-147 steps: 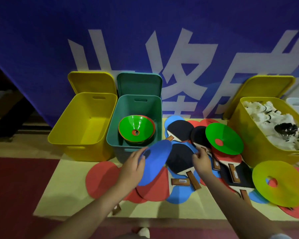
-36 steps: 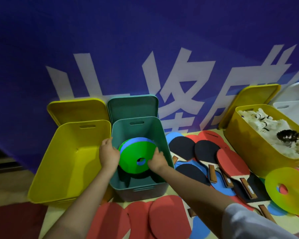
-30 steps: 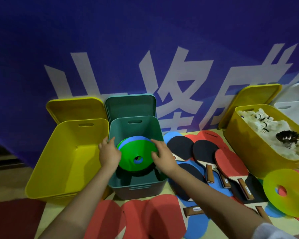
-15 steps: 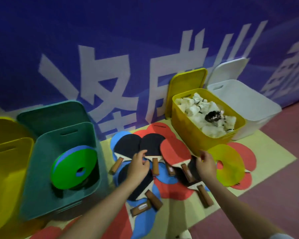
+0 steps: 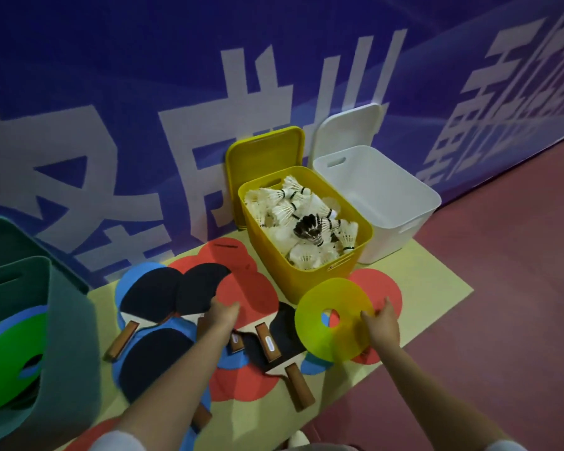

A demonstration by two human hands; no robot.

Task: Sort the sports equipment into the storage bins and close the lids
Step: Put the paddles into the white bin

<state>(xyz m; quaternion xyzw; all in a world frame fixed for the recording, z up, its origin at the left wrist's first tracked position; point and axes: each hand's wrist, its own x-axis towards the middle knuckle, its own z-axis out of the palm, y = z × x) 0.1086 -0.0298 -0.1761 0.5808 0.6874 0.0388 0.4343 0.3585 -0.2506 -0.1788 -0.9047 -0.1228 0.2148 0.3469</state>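
Note:
My right hand (image 5: 381, 322) grips the right edge of a translucent yellow disc cone (image 5: 323, 301), which tilts up off the mat. My left hand (image 5: 222, 312) lies on a red table-tennis paddle (image 5: 248, 292) near its handle, with the fingers hidden. Around it lie black paddles (image 5: 150, 296) (image 5: 198, 288) (image 5: 288, 325). The teal bin (image 5: 66, 323) at the left holds green and blue disc cones (image 5: 4, 356). A yellow bin (image 5: 302, 281) is full of shuttlecocks (image 5: 302, 216). Beside it stands an empty white bin (image 5: 388, 203).
Flat red (image 5: 241, 382) and blue discs lie under the paddles on a pale yellow mat (image 5: 433, 288). The yellow lid (image 5: 264, 148) and white lid (image 5: 349, 125) lean open against the blue banner wall behind the bins. Red floor lies to the right.
The view has swung right, away from the teal bin. My right hand has taken the yellow disc's edge and tipped it up. My left hand moved from a black paddle onto the red one.

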